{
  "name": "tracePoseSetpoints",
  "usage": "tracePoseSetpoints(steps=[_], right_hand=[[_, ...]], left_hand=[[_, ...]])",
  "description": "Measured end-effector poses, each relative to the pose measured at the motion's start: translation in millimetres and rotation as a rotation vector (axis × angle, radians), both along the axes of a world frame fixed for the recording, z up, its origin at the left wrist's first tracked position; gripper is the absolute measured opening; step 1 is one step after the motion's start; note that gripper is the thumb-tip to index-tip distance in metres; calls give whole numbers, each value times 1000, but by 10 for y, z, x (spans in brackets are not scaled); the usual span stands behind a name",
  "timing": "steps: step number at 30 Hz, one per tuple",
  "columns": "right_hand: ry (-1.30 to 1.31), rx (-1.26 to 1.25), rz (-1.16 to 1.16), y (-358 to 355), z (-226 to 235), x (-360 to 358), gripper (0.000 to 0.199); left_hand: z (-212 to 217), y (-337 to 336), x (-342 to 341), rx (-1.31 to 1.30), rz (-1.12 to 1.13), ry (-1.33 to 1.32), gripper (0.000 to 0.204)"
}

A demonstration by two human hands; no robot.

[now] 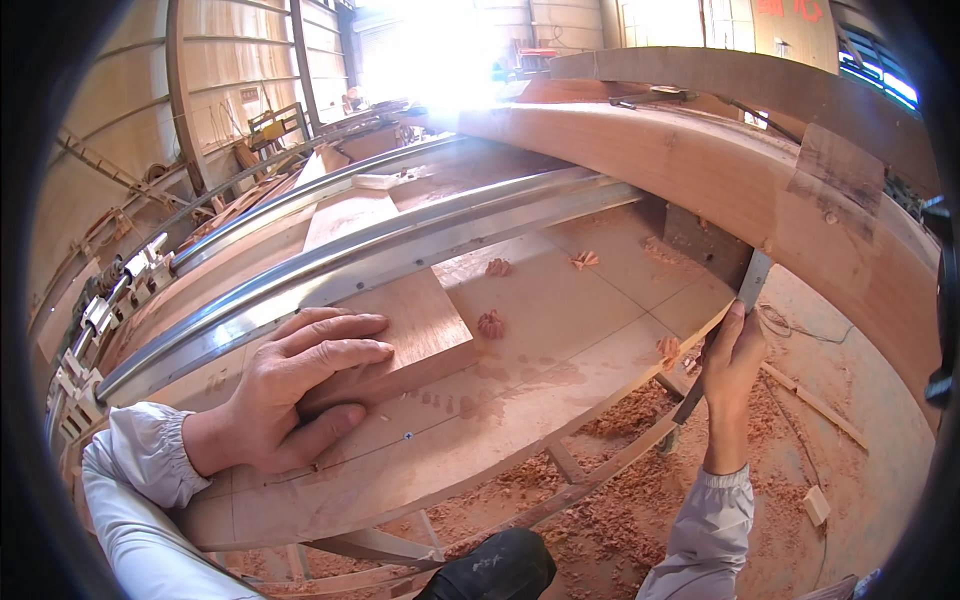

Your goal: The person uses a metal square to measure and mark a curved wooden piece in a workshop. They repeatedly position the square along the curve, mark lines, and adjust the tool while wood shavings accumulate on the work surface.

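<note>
My left hand [300, 385] lies flat, fingers apart, on the end of a reddish wooden board [415, 320] that rests on a pale plywood platform [520, 400]. My right hand [733, 365] reaches past the platform's right edge and grips a flat metal tool [752, 282], a chisel-like blade held up against the underside of a large curved timber beam [700, 160]. The tool's lower part is hidden behind my fingers.
A curved metal rail [400, 245] runs along the platform's far side. Curled wood shavings [490, 323] sit on the plywood; red sawdust and chips [620, 500] cover the floor below. My dark shoe [495, 565] shows at the bottom. Clamps [95, 310] line the left.
</note>
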State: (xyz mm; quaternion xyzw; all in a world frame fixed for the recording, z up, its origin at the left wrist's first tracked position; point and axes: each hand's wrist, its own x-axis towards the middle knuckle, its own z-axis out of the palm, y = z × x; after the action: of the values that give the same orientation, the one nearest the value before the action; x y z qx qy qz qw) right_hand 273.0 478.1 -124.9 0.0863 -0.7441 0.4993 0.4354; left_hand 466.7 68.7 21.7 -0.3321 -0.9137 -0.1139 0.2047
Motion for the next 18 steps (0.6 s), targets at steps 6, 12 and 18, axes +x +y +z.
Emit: tracePoseSetpoints(steps=[6, 12, 18], right_hand=[[-40, 7, -7, 3, -1, -3, 47], [30, 26, 1, -2, -20, -33, 49], [-12, 8, -25, -8, 6, -8, 47]], left_hand=[[4, -23, 8, -13, 4, -21, 50], [-11, -34, 6, -14, 4, -27, 51], [-1, -26, 11, -15, 4, -28, 50]])
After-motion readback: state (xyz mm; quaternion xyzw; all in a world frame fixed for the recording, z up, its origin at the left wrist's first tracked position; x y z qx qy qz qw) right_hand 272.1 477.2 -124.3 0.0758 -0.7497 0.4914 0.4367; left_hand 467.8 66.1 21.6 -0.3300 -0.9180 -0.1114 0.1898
